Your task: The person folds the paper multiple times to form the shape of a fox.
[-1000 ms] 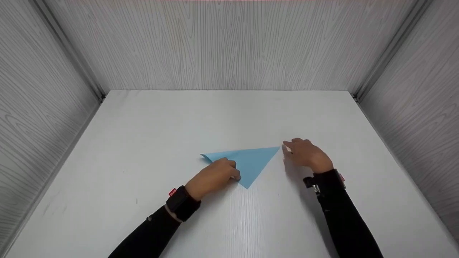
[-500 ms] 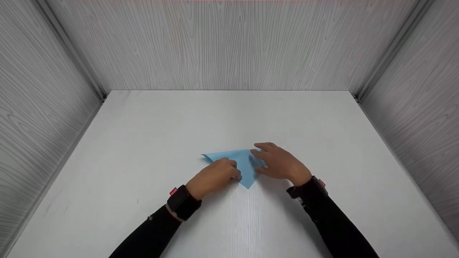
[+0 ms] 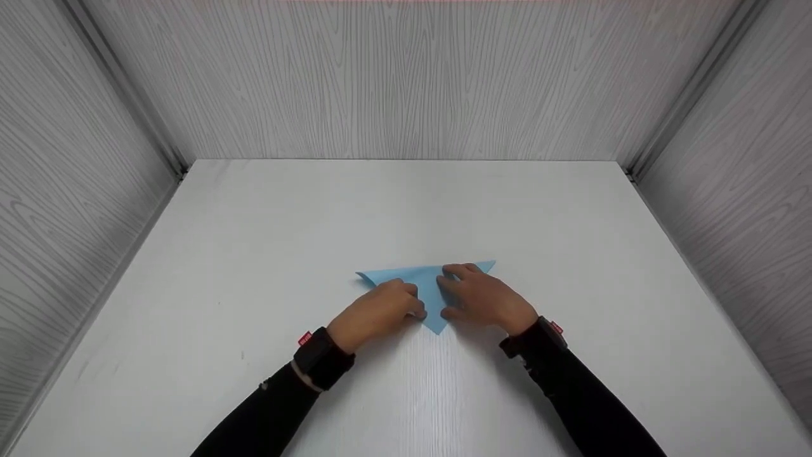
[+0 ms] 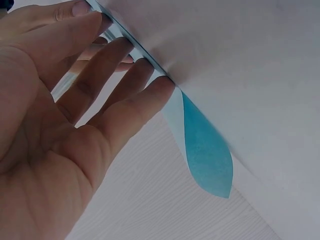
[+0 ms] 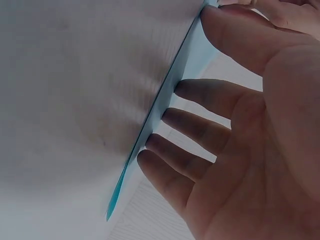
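A folded blue sheet of paper (image 3: 429, 304) lies on the white table as a triangle, one point facing the person. My left hand (image 3: 377, 312) rests on its left side, with the fingertips pressing down. In the left wrist view those fingers (image 4: 135, 107) meet the paper's edge, and a loose corner (image 4: 209, 150) curls up beyond them. The right hand (image 3: 485, 298) lies over the right part of the triangle, fingers spread. From the right wrist, several fingertips (image 5: 170, 117) touch the paper along a line. Its right corner sticks out past that hand.
The white tabletop (image 3: 406, 209) stretches around the paper. Grey wood-grain panels stand behind (image 3: 406, 82), at the left (image 3: 63, 158) and at the right (image 3: 742, 158). Both wrists wear black bands.
My right hand has moved left from beside the paper's right corner, coming down onto its right part, then slightly closer to the person. The left hand and the paper stay in place.
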Demonstrator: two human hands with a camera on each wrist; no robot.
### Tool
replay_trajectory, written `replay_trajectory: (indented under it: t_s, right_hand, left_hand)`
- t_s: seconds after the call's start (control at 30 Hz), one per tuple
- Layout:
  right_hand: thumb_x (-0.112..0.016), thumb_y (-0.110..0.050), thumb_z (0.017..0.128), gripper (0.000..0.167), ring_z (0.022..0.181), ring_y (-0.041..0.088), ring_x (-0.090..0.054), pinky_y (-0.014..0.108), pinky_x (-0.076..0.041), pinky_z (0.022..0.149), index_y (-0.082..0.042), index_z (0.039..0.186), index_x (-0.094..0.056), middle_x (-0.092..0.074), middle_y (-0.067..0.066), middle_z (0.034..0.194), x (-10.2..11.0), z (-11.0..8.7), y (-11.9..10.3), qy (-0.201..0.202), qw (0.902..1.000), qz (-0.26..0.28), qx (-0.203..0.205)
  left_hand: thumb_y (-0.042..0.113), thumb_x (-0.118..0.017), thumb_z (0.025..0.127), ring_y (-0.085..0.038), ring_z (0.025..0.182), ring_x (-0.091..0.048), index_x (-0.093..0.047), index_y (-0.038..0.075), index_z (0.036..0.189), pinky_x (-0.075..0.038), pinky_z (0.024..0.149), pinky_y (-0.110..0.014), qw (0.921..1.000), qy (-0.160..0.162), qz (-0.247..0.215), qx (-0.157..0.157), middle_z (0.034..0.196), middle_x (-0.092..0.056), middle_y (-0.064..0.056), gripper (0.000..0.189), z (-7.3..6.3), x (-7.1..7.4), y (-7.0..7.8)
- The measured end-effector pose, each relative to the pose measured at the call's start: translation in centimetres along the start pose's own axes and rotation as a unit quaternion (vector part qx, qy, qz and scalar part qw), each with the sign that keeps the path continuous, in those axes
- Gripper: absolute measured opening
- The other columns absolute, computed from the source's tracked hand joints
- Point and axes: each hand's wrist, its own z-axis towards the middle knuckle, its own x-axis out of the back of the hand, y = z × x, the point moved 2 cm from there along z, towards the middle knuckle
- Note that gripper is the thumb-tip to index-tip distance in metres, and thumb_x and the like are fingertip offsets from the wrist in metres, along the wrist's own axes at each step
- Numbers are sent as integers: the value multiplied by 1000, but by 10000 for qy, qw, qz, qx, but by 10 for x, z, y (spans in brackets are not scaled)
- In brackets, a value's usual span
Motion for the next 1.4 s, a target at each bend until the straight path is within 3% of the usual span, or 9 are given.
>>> replay_trajectory:
  t_s: [0.33,0.5,0.6,0.8,0.97,1.2,1.4]
  right_hand:
    - [-74,-33,102,61,146,43,-47,52,-46,115,-2,152,-56,-50,21,158,-3,2,1,-98,9999,-8,-115]
    - [-73,-32,102,60,146,43,-47,51,-46,115,-1,151,-57,-50,22,158,-6,5,-1,-122,9999,-3,-77]
    - [-73,-30,102,59,145,44,-48,51,-47,114,1,150,-57,-50,23,157,-6,5,-1,-84,9999,-41,-45]
    - [-73,-30,102,60,145,42,-48,51,-46,116,0,150,-57,-51,22,157,-6,5,0,-152,9998,-56,-120]
    - [-73,-34,102,63,147,41,-47,51,-44,117,-1,153,-55,-50,21,158,-4,4,-1,-216,9996,14,-162]
    - [-72,-35,103,63,148,40,-45,50,-44,117,-3,154,-54,-49,19,160,-5,6,1,-187,9996,63,-196]
    - [-72,-34,102,62,147,41,-46,52,-44,117,-2,153,-55,-49,20,159,-5,5,1,-191,9996,87,-203]
  left_hand:
    - [-3,-75,95,-19,86,-67,-85,8,104,-57,80,-31,9998,161,71,109,97,-77,-8,17,4,-2,-3]
    - [2,-77,96,-25,94,-63,-82,7,112,-56,85,-36,9968,492,267,570,105,-75,-11,18,5,-2,-10]
    - [10,-78,97,-28,96,-60,-77,6,122,-55,85,-39,9935,525,594,816,113,-72,-13,26,11,0,-13]
    - [23,-74,101,-28,101,-56,-69,6,139,-52,84,-40,9856,144,1246,1135,124,-66,-14,41,33,-2,-17]
    - [28,-69,105,-27,103,-55,-67,10,144,-51,85,-39,9770,-57,1701,1284,127,-64,-11,43,46,-8,-18]
    - [31,-69,105,-28,107,-54,-65,16,148,-49,89,-41,9760,-89,1490,1587,128,-63,-11,45,48,-10,-19]
    - [34,-68,105,-30,110,-53,-64,18,149,-50,92,-45,9751,-121,1470,1657,130,-62,-12,47,43,-10,-23]
